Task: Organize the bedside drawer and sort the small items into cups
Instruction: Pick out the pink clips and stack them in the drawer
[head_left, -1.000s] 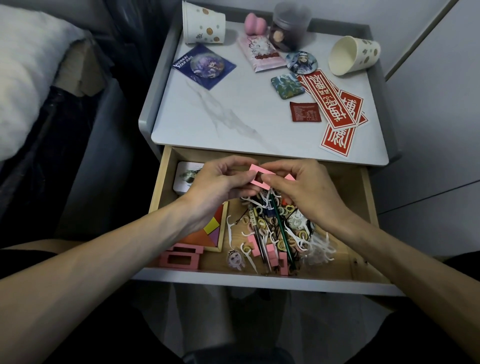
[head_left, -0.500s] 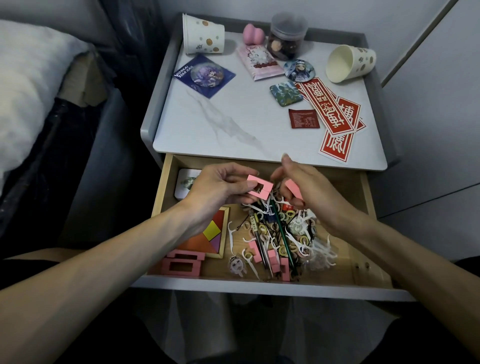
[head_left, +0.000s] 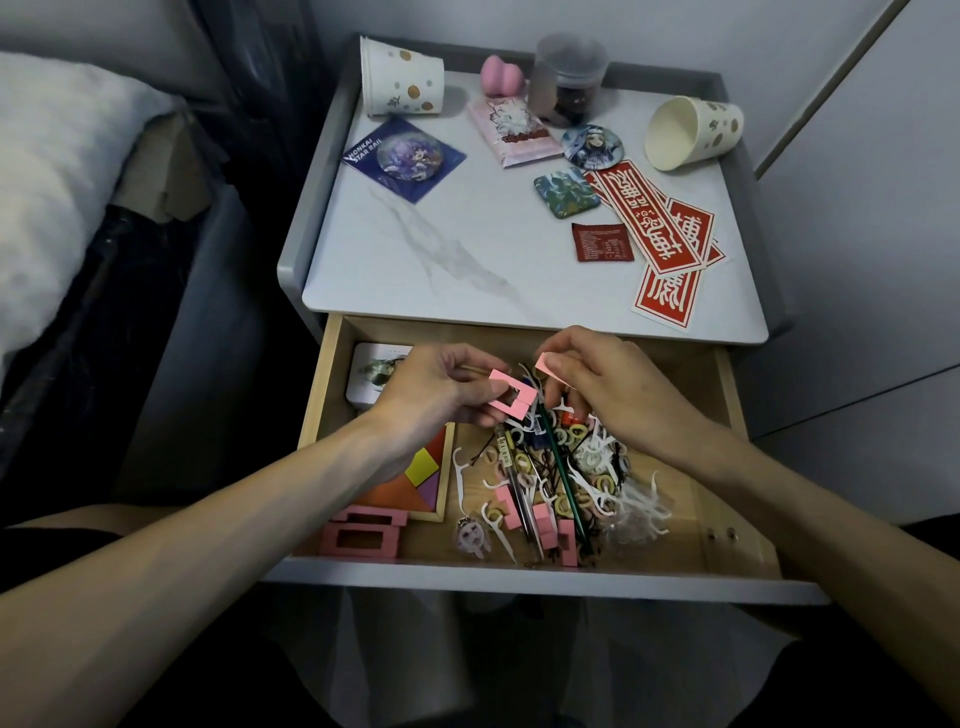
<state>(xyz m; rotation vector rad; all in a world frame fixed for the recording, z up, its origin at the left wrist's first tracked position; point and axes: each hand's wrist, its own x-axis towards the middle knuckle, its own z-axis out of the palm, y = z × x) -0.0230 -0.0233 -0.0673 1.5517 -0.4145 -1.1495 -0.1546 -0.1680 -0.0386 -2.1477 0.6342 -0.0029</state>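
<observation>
Presently, both hands are over the open drawer (head_left: 323, 400) below the worktop (head_left: 467, 260).

Hands:
- Left hand (head_left: 441, 389): fingers curled, pinching a pink frame (head_left: 511, 397) by its left side. The frame is held above the clutter, tilted.
- Right hand (head_left: 613, 395): thumb and forefinger pinch a small pink piece (head_left: 548, 362), raised just beside the frame and not touching it. The other fingers curl down toward the clutter.

Drawer contents:
- Rear left corner: a white card (head_left: 370, 376), partly hidden by the left hand.
- Left side: a tangram (head_left: 418, 480) in a wooden tray, with two more pink frames (head_left: 363, 535) at the front left corner.
- Centre: a tangled heap of floss picks (head_left: 641, 506), hair ties (head_left: 574, 457), a green pen (head_left: 567, 486) and further pink blocks (head_left: 543, 519). A small charm (head_left: 472, 538) lies at the front edge of the heap.

Worktop:
- Left cup (head_left: 402, 78) at the rear left; whether it stands or lies cannot be told.
- Right cup (head_left: 693, 132) at the rear right, on its side, mouth facing left.
- Between the cups: a pink sponge (head_left: 498, 75), a jar (head_left: 569, 78) and a packet (head_left: 514, 132).
- Nearer the front: a blue card (head_left: 402, 158), a round badge (head_left: 589, 145), a square badge (head_left: 566, 192), a dark sachet (head_left: 602, 241) and overlapping red stickers (head_left: 670, 244).

A bed (head_left: 52, 182) lies to the left.
</observation>
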